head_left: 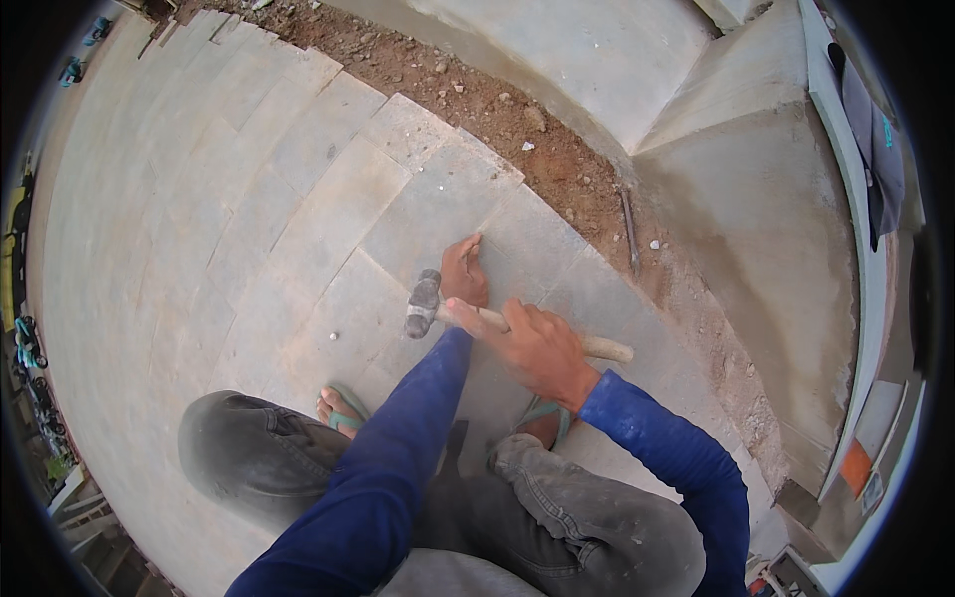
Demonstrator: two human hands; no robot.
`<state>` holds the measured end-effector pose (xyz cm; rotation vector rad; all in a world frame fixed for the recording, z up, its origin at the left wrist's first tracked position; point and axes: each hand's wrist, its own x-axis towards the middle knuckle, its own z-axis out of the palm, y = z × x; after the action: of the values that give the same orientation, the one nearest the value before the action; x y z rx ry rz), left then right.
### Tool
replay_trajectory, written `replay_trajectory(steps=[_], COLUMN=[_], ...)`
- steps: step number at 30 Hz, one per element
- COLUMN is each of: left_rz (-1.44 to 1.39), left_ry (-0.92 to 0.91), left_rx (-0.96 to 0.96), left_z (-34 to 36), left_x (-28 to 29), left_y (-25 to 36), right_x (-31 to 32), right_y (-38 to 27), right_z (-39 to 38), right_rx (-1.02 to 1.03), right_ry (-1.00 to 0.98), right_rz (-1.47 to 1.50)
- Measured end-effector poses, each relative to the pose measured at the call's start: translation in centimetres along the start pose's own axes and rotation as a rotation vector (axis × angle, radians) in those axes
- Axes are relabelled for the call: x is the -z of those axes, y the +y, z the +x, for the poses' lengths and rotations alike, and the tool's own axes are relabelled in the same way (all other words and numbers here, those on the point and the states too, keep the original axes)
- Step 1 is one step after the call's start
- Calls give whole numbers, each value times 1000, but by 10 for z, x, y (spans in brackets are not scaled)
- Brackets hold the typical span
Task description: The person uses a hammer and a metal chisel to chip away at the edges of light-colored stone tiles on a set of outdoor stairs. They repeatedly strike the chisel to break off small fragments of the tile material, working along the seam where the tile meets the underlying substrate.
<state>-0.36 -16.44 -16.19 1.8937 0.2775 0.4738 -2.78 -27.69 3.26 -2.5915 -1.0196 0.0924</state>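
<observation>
In my right hand (532,348) is a hammer with a dark, dusty metal head (424,298) and a pale wooden handle (607,348), held sideways over my left wrist. My left hand (465,264) is down on the grey stone paving (413,214) at a joint between slabs, its fingers curled together; whatever they may hold is hidden. My feet in green sandals (348,408) rest on the slabs below, either side of my blue-sleeved left arm.
Reddish soil and rubble (527,129) edge the paving, with a rusty rod (629,229) lying in it. Beyond is a sloped concrete channel (736,199) with dark cloth (875,139) on its rim. Vehicles (30,343) stand at the far left.
</observation>
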Motion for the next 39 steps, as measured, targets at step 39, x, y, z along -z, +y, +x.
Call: replay_trajectory(steps=[39], left_rz=[69], left_ry=[17], left_rx=[-78], left_z=[7], left_x=[-3], left_y=[1], right_x=[8], right_y=[-8], right_z=[-2], right_rx=[-65], right_ry=[-69], right_rz=[78])
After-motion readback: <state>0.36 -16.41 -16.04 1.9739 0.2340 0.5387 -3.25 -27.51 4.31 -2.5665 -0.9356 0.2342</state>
